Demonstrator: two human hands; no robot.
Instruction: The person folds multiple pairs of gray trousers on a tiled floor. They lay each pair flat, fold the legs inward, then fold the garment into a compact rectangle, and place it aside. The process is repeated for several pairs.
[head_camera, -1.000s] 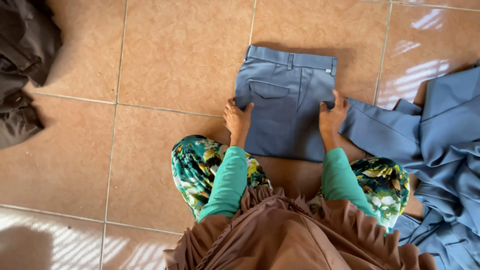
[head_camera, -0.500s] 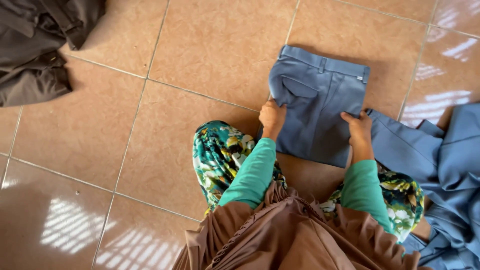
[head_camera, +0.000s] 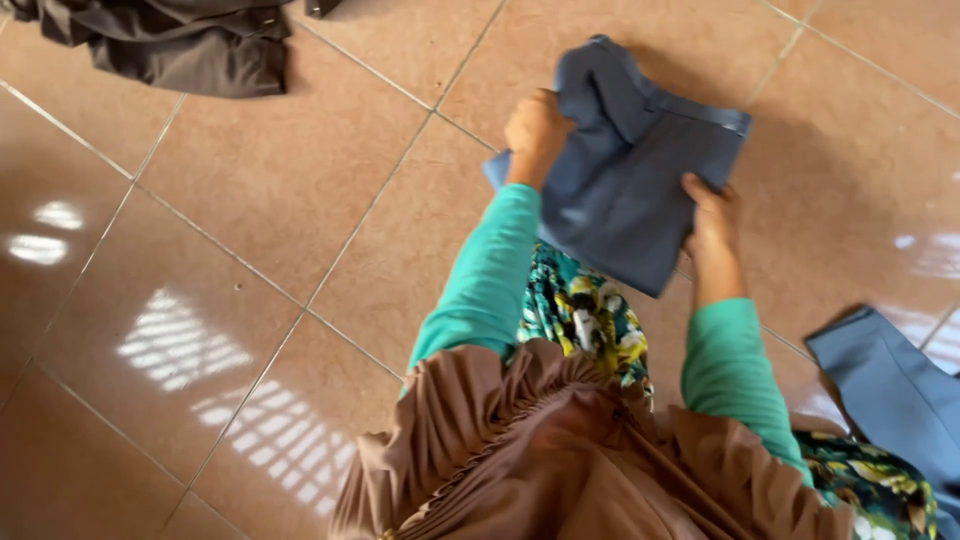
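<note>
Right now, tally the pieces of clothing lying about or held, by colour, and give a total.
Blue: 2, the folded trousers gripped by the left hand and right hand, and the blue garment on the floor at right.
Dark grey: 1, the heap at top left; how many pieces it holds cannot be told.
Total: 3

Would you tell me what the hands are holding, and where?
Both hold the folded blue trousers: left hand at its left edge, right hand at its right edge.
</note>
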